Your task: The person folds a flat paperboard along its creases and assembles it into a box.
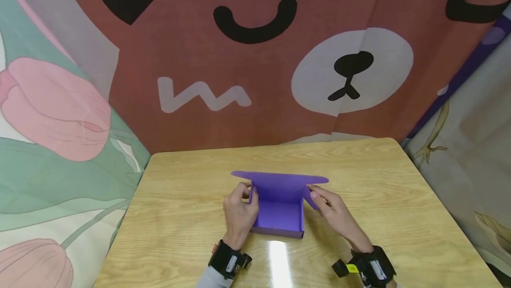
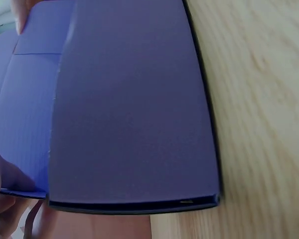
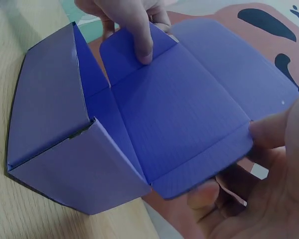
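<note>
A purple cardboard box point(image 1: 279, 217) stands on the table with its lid point(image 1: 281, 190) raised at the back and the lid's front flap point(image 1: 279, 177) spread out along the top. My left hand point(image 1: 241, 212) pinches the lid's left side flap point(image 3: 122, 55), thumb on the inner face. On the other side my right hand point(image 1: 335, 212) holds the right side flap point(image 1: 310, 198) between thumb and fingers. In the left wrist view the box's front wall point(image 2: 134, 109) fills the middle. Inside, the box shows a bare purple floor.
The wooden table point(image 1: 179, 217) extends around the box on all sides. Behind it hangs a brown cloth point(image 1: 271, 124) with a bear face. Floral cloth point(image 1: 60, 115) hangs at the left, and another pale cloth point(image 1: 471, 155) at the right.
</note>
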Demonstrator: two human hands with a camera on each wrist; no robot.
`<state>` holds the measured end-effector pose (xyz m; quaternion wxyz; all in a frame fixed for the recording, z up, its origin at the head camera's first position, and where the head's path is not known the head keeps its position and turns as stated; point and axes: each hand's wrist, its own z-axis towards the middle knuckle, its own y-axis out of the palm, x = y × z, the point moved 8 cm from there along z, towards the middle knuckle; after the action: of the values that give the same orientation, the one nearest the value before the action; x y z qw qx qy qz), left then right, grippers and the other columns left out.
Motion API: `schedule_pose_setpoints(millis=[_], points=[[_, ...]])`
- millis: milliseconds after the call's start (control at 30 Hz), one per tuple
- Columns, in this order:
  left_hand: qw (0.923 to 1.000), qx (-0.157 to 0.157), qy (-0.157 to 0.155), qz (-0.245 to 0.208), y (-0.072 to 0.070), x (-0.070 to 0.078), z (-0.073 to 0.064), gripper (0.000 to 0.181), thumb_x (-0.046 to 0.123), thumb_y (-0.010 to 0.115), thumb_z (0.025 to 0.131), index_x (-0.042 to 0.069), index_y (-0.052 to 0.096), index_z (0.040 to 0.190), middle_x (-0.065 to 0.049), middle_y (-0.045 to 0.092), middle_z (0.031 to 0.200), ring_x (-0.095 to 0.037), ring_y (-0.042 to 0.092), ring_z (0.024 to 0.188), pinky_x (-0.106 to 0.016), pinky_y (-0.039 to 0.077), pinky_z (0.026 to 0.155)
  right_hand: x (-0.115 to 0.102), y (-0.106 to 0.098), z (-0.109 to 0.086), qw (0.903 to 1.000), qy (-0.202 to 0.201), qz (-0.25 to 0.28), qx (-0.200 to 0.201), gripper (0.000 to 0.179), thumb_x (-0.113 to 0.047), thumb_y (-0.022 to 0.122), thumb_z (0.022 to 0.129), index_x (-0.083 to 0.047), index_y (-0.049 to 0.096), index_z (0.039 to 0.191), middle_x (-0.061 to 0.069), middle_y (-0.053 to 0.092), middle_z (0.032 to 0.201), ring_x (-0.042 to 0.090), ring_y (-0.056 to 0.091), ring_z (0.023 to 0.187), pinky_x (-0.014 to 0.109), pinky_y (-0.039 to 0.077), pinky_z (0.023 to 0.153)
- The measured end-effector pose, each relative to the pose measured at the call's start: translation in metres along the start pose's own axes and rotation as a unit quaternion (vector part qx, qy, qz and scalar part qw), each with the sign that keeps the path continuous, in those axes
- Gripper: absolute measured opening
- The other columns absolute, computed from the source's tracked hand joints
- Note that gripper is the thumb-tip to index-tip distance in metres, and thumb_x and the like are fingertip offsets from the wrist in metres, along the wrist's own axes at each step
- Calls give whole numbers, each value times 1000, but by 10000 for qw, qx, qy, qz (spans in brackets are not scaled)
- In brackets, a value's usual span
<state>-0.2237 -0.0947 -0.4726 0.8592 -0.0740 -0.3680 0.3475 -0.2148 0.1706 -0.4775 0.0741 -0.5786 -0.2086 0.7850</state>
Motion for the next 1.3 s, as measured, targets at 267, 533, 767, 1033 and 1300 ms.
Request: schedule_pose_setpoints(millis=[267, 533, 767, 1033, 1300], points=[[9977, -310, -198, -562, 2, -5, 1, 35, 3, 81, 87, 13, 53, 69, -9, 83, 94, -17, 77, 67, -22, 59, 54, 7, 5, 1, 9989, -21, 366, -302, 38, -8, 49, 113, 12, 56, 145, 4, 54, 81, 15, 58, 69, 30, 51, 68], [9630, -1541, -985, -1980, 7, -17, -1, 19, 5, 69, 98, 8, 64, 80, -20, 79, 100, -32, 79, 90, -24, 61, 55, 11, 7, 2, 9956, 328, 843, -228, 38, -6, 51, 112, 15, 51, 144, 20, 66, 96, 15, 71, 78, 36, 65, 77], [9350, -1984, -1297, -2637, 7, -25, -2, 18, 3, 66, 101, -4, 70, 117, -28, 76, 112, -21, 72, 81, -44, 65, 60, 10, 12, 2, 9926, 166, 1145, -378, 44, -6, 48, 113, 13, 42, 153, 16, 59, 90, 19, 74, 78, 39, 66, 76], [9382, -2161, -726, -2605, 6, -21, -3, 21, 5, 68, 102, -1, 75, 120, -24, 77, 114, -24, 74, 81, -42, 63, 52, 10, 15, -1, 9905, -96, 1292, -458, 39, -2, 47, 113, 11, 46, 150, 18, 57, 95, 20, 73, 79, 41, 66, 74], [9233, -2389, -434, -2976, 5, -20, -9, 24, -2, 66, 102, 0, 75, 124, -21, 76, 123, -31, 75, 86, -43, 63, 54, 9, 16, -6, 9861, -507, 1501, -497, 33, 4, 49, 110, 6, 57, 142, 7, 55, 138, 18, 70, 90, 42, 67, 75]])
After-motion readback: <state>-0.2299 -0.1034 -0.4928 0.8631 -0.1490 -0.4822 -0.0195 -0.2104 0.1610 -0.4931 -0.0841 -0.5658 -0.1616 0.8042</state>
